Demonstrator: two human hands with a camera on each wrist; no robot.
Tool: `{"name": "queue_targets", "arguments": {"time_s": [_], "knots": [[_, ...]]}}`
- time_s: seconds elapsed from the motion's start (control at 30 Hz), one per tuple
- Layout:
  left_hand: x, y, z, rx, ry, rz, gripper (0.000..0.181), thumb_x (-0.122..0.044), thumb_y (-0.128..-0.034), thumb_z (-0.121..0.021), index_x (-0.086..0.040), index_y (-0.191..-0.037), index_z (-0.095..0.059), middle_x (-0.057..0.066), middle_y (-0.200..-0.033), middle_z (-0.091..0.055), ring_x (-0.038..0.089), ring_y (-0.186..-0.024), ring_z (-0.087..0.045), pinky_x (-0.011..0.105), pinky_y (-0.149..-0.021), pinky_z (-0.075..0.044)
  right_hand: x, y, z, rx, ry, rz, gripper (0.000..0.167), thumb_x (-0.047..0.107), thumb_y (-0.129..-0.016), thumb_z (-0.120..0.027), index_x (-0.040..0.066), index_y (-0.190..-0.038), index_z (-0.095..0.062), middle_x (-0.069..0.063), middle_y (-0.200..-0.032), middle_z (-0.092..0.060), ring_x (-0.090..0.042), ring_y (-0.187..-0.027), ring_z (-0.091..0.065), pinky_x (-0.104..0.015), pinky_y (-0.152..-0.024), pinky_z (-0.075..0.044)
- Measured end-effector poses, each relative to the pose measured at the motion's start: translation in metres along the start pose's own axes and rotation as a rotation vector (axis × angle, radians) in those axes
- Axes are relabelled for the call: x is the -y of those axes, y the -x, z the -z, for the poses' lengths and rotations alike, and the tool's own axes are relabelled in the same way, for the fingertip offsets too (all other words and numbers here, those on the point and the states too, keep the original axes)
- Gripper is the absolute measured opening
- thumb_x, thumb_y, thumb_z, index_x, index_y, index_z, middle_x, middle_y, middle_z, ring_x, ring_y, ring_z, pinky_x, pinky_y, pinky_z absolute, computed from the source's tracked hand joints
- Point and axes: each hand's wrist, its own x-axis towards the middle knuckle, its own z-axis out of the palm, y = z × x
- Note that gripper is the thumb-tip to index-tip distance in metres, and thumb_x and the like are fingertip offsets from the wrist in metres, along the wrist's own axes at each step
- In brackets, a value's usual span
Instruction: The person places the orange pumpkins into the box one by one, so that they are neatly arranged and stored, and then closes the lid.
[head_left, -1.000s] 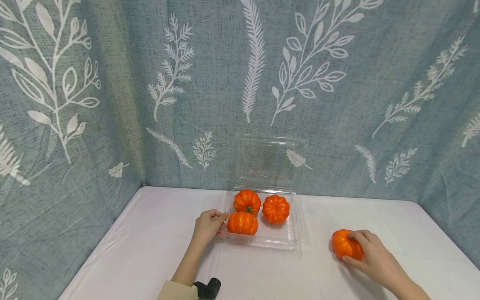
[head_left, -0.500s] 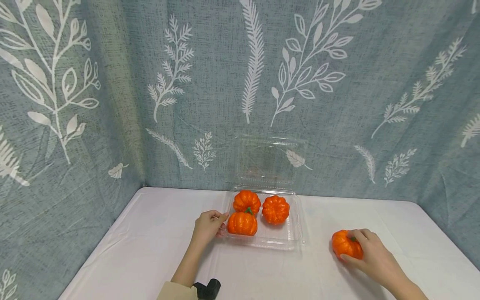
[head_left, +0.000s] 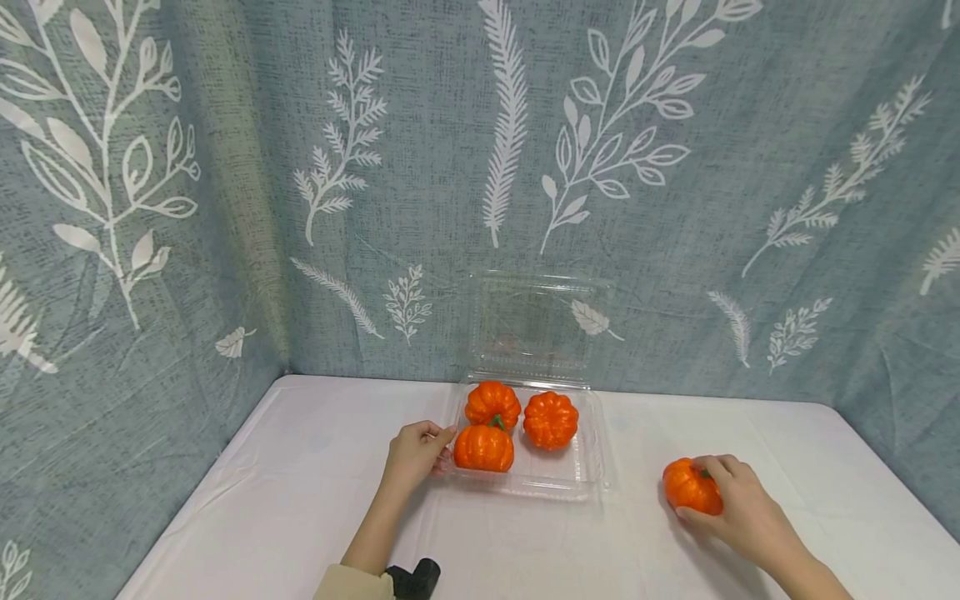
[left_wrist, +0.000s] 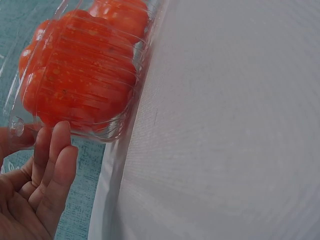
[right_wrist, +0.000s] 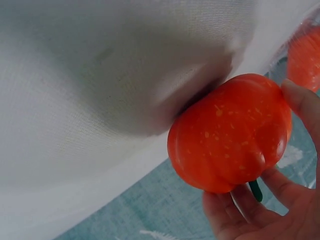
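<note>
My left hand [head_left: 414,454] pinches the near left corner of a clear plastic clamshell box [head_left: 555,486], whose lid [head_left: 536,321] stands raised at the back. Inside lie three small orange pumpkins: one at the back left [head_left: 492,403], one at the front left [head_left: 483,450] and one to the right [head_left: 551,421]. In the left wrist view a pumpkin [left_wrist: 85,70] shows through the box wall beside my fingertips. Off to the right, my right hand [head_left: 738,508] grips another orange pumpkin [right_wrist: 230,135] with thumb and fingers. Its green stem [right_wrist: 255,190] points toward my palm, and it appears to rest on the table.
A white cloth covers the table [head_left: 300,492]. Behind and at both sides hangs a blue-green curtain [head_left: 435,167] with white leaf prints, close behind the raised lid. A black wrist device [head_left: 417,578] sits at my left sleeve.
My right thumb and fingers have shifted slightly around the pumpkin, which stays at nearly the same spot. The left hand and the box have not visibly moved.
</note>
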Motion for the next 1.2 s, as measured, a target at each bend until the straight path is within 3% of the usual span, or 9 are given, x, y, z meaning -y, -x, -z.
{"name": "queue_targets", "arguments": {"time_s": [0.43,1.2], "knots": [[-0.001,0.000,0.001,0.000,0.005,-0.002,0.027,-0.021,-0.0879,-0.062,0.005,-0.080,-0.062,0.008,-0.060,-0.062,0.016,-0.048,-0.061,0.030,-0.048,-0.055,0.002,-0.001,-0.006,-0.059,0.015,0.008,0.060,0.025,-0.062,-0.084,0.000,-0.109,-0.055,-0.019,-0.105,-0.054,-0.037,-0.095,-0.051,-0.056,-0.074,-0.050],[-0.001,0.001,0.000,-0.001,-0.004,0.011,0.026,-0.021,-0.0880,-0.062,0.003,-0.079,-0.062,0.002,-0.057,-0.059,0.010,-0.045,-0.058,0.029,-0.048,-0.055,0.001,-0.004,-0.011,-0.011,0.032,-0.043,0.068,0.017,-0.056,-0.086,0.000,-0.112,-0.051,-0.022,-0.109,-0.049,-0.039,-0.097,-0.049,-0.061,-0.076,-0.049]]}}
